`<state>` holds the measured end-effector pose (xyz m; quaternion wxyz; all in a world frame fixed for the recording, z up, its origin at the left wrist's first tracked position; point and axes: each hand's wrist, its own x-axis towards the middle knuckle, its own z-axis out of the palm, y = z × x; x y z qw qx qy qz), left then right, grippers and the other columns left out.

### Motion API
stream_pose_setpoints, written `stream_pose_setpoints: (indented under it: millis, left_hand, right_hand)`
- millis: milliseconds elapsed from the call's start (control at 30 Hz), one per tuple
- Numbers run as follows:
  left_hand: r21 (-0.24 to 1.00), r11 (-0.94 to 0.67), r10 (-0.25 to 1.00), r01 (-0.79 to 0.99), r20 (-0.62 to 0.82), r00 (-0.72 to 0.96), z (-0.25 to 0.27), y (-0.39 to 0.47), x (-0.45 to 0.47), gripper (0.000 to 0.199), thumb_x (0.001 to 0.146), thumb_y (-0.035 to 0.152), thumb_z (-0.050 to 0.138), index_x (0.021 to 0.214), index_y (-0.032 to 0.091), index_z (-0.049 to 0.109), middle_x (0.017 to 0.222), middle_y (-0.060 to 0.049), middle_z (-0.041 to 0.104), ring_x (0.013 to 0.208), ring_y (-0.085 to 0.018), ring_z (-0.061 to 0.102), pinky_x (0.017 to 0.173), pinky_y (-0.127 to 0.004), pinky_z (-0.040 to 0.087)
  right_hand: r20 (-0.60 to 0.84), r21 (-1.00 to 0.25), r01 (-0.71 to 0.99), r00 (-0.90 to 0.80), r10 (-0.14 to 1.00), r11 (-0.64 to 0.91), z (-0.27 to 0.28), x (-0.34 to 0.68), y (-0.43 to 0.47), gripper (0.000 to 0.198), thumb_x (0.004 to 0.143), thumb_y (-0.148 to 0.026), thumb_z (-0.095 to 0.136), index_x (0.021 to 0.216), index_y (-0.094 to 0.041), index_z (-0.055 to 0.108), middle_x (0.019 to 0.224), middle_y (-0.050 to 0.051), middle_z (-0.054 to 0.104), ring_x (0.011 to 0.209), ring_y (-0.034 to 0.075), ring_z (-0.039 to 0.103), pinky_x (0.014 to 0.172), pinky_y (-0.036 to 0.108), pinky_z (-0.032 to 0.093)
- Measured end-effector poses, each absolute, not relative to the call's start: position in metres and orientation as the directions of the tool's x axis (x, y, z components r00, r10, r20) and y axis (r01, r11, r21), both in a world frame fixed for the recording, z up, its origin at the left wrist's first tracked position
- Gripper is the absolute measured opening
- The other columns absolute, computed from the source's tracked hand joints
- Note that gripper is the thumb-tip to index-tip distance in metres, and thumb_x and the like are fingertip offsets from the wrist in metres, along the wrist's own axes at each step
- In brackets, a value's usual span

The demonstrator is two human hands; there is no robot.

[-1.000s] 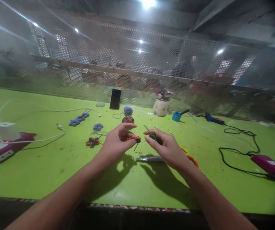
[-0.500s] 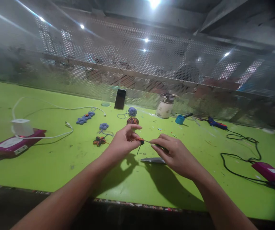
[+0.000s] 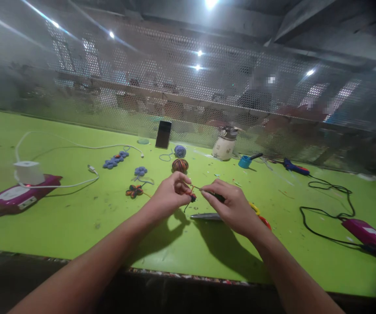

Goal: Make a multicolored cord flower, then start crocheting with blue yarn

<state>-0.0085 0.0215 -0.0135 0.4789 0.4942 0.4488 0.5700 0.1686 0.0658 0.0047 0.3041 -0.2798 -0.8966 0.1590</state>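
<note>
Between its thumb and fingers my left hand (image 3: 171,192) pinches a small multicoloured crochet piece (image 3: 193,197), with a dark yarn end hanging below. My right hand (image 3: 229,203) is closed round the dark handle of a crochet hook (image 3: 196,187), whose thin shaft points left with orange yarn at its tip. Scissors (image 3: 206,216) with yellow and red handles lie partly under my right hand. A multicoloured yarn ball (image 3: 179,165) sits just beyond my left hand, and a purple yarn ball (image 3: 180,151) behind it. An orange-and-black crochet flower (image 3: 134,191) lies to the left, near a purple flower (image 3: 140,171).
On the green table (image 3: 60,231) a joined strip of purple flowers (image 3: 116,160) lies at left. A magenta power strip (image 3: 24,196) holds a white charger; another (image 3: 371,235) is at right. A phone (image 3: 163,134), bottle (image 3: 224,144), blue tape roll (image 3: 244,162) and glue gun (image 3: 295,167) stand or lie farther back.
My right hand has moved slightly left and up, tilting the hook, and orange yarn now rises at its tip. The scissors' handles have come into view.
</note>
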Motion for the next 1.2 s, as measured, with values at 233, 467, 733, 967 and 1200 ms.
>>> stream_pose_setpoints:
  millis: [233,467,733,967,1200]
  left_hand:
    - [0.945,0.043,0.998,-0.323,-0.025,0.061,-0.028,0.031,-0.011,0.019,0.057,0.005,0.062,0.071,0.016,0.053,0.063,-0.001,0.057,0.062,-0.016,0.061,0.056,-0.026,0.041]
    - [0.980,-0.030,0.999,-0.198,0.034,0.016,-0.024,0.031,-0.014,0.040,0.060,0.007,0.068,0.097,0.014,0.054,0.066,0.002,0.058,0.057,-0.012,0.058,0.054,-0.024,0.040]
    - [0.988,-0.145,0.988,-0.048,0.148,0.045,-0.024,0.029,-0.013,0.047,0.064,0.012,0.070,0.108,0.019,0.056,0.073,0.000,0.061,0.072,-0.015,0.059,0.069,-0.030,0.043]
    - [0.896,-0.214,0.842,0.390,0.371,-0.391,-0.011,0.025,-0.023,0.017,0.063,0.016,0.058,0.078,0.016,0.064,0.093,-0.006,0.062,0.094,-0.023,0.057,0.079,-0.033,0.044]
    - [0.929,-0.133,0.985,0.345,0.163,-0.058,-0.011,0.020,-0.005,0.016,0.068,0.028,0.058,0.071,0.014,0.065,0.067,-0.003,0.063,0.069,-0.017,0.056,0.068,-0.029,0.043]
  right_hand:
    - [0.407,-0.668,0.315,-0.603,0.686,0.674,-0.020,0.156,0.073,0.021,0.089,-0.028,0.051,0.083,-0.017,0.068,0.078,0.006,0.066,0.071,0.016,0.057,0.067,0.029,0.041]
    - [0.344,-0.816,0.244,-0.522,0.780,0.523,-0.027,0.152,0.071,0.026,0.086,-0.034,0.053,0.080,-0.015,0.068,0.064,0.001,0.056,0.061,0.013,0.048,0.059,0.026,0.037]
    - [0.184,-0.954,0.112,-0.509,0.841,0.277,-0.026,0.148,0.066,0.028,0.077,-0.034,0.064,0.094,-0.012,0.066,0.063,-0.002,0.050,0.051,0.008,0.034,0.046,0.021,0.025]
    - [0.188,-0.971,0.049,-0.456,0.870,0.236,-0.026,0.150,0.070,0.026,0.073,-0.037,0.067,0.080,-0.012,0.067,0.054,-0.004,0.046,0.046,0.006,0.029,0.043,0.021,0.021]
    - [0.084,-0.995,-0.075,-0.407,0.910,0.059,-0.028,0.148,0.071,0.033,0.064,-0.042,0.074,0.075,-0.012,0.063,0.048,-0.007,0.043,0.040,0.003,0.026,0.039,0.020,0.015]
